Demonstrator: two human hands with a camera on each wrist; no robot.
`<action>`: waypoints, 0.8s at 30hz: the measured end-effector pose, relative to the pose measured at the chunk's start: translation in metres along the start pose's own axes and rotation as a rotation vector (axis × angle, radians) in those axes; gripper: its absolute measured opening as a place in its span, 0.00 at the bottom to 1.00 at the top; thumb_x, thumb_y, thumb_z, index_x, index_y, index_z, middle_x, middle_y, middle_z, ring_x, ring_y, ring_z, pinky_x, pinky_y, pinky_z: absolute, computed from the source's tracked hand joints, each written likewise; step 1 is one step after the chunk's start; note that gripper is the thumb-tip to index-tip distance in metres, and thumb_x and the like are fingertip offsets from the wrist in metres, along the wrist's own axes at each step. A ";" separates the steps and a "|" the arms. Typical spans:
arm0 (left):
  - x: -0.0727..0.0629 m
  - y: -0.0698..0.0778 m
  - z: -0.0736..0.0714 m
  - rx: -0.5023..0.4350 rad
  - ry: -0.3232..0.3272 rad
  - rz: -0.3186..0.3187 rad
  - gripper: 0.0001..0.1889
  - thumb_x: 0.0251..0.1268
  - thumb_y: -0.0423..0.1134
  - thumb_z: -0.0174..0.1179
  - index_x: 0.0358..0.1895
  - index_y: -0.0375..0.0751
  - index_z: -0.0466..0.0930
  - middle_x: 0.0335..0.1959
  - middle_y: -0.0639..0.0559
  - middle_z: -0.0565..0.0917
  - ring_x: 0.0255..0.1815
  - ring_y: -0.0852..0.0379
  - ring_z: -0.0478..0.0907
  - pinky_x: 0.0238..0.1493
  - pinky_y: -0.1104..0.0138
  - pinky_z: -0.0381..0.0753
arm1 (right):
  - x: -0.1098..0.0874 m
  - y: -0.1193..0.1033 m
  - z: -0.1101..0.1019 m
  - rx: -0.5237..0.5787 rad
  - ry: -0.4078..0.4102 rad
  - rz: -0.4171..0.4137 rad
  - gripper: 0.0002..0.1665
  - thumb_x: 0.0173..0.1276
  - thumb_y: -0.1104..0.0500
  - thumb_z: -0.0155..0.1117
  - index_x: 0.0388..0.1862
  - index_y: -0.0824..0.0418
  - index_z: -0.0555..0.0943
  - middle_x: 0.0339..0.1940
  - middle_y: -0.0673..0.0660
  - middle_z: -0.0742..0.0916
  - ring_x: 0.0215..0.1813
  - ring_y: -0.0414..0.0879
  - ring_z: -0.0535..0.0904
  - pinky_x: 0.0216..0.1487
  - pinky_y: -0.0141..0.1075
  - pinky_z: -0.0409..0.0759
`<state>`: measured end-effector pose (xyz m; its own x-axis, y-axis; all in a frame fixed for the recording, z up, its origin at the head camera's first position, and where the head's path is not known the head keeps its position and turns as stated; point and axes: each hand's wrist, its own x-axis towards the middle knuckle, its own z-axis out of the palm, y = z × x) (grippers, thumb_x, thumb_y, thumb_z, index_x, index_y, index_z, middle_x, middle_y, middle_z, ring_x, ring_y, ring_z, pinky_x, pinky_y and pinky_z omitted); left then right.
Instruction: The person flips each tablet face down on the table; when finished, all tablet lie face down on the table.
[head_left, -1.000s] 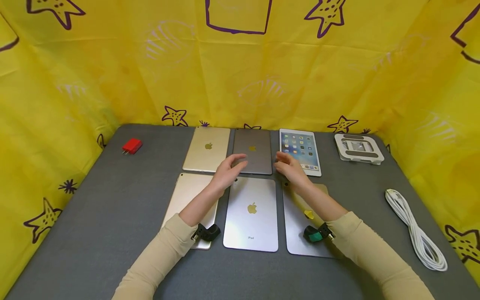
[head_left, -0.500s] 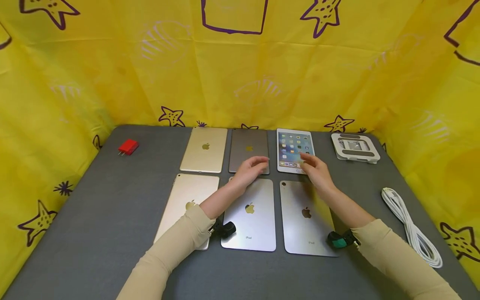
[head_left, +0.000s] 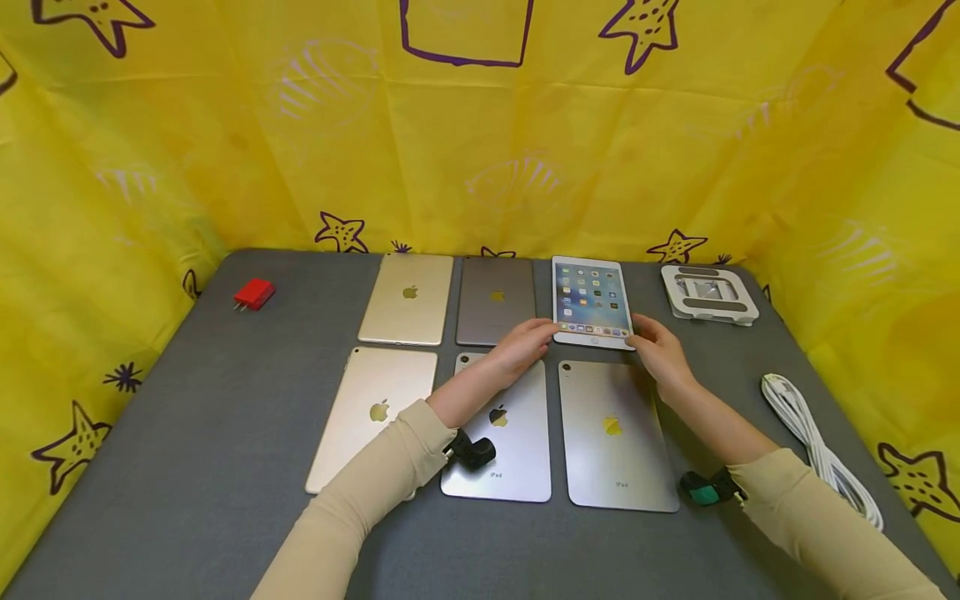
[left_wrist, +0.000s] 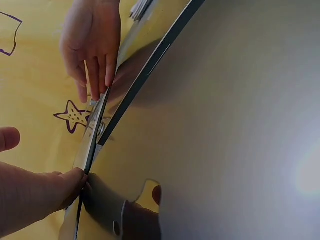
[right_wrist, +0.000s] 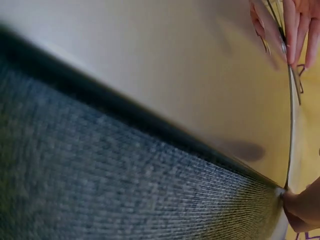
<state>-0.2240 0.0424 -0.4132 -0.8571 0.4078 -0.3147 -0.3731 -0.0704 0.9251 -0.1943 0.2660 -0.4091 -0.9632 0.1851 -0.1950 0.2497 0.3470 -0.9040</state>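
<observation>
In the head view a white tablet [head_left: 595, 297] lies face up at the back, its lit screen showing rows of app icons. My left hand [head_left: 525, 343] grips its lower left edge with the fingertips. At the lower right corner my right hand [head_left: 660, 350] pinches it, thumb on the front frame. The left wrist view shows my left hand [left_wrist: 42, 192] at the thin edge, and the right wrist view catches my right hand [right_wrist: 302, 205] at the corner. Below the hands lie two silver tablets, the middle one [head_left: 517, 450] partly under my left forearm and the right one [head_left: 618, 458].
Left of the white tablet are a dark grey tablet [head_left: 496, 287] and a gold tablet [head_left: 408, 292], backs up. Another gold tablet [head_left: 375, 383] lies nearer. A red charger [head_left: 255, 293], a white-grey folding stand [head_left: 708, 293] and a coiled white cable [head_left: 825, 458] sit around them.
Both hands have moved right from over the dark grey and white tablets. They have come down to the white tablet's lower sides and taken hold of it.
</observation>
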 end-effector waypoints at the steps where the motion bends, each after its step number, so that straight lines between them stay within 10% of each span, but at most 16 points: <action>1: 0.000 0.000 0.001 -0.004 -0.002 -0.005 0.31 0.73 0.41 0.53 0.72 0.29 0.57 0.73 0.38 0.60 0.74 0.45 0.58 0.71 0.63 0.59 | 0.000 0.000 0.000 0.000 -0.004 0.004 0.35 0.71 0.66 0.49 0.76 0.69 0.56 0.74 0.68 0.64 0.71 0.59 0.59 0.70 0.50 0.58; 14: 0.005 0.002 0.001 -0.161 -0.043 -0.030 0.30 0.74 0.40 0.51 0.71 0.25 0.56 0.73 0.36 0.60 0.75 0.44 0.55 0.72 0.60 0.58 | 0.005 -0.002 0.004 -0.011 -0.090 0.049 0.39 0.71 0.66 0.49 0.77 0.71 0.48 0.75 0.72 0.59 0.74 0.59 0.56 0.72 0.48 0.55; 24: 0.006 0.009 0.006 -0.327 0.056 -0.081 0.31 0.73 0.40 0.53 0.71 0.24 0.56 0.70 0.32 0.60 0.70 0.44 0.59 0.71 0.60 0.59 | 0.006 -0.001 0.002 -0.029 -0.098 0.041 0.38 0.71 0.66 0.49 0.76 0.73 0.49 0.74 0.72 0.60 0.73 0.60 0.56 0.72 0.49 0.55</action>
<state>-0.2299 0.0496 -0.4058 -0.8347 0.3743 -0.4040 -0.5273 -0.3318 0.7822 -0.2002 0.2650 -0.4102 -0.9568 0.1092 -0.2694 0.2907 0.3677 -0.8833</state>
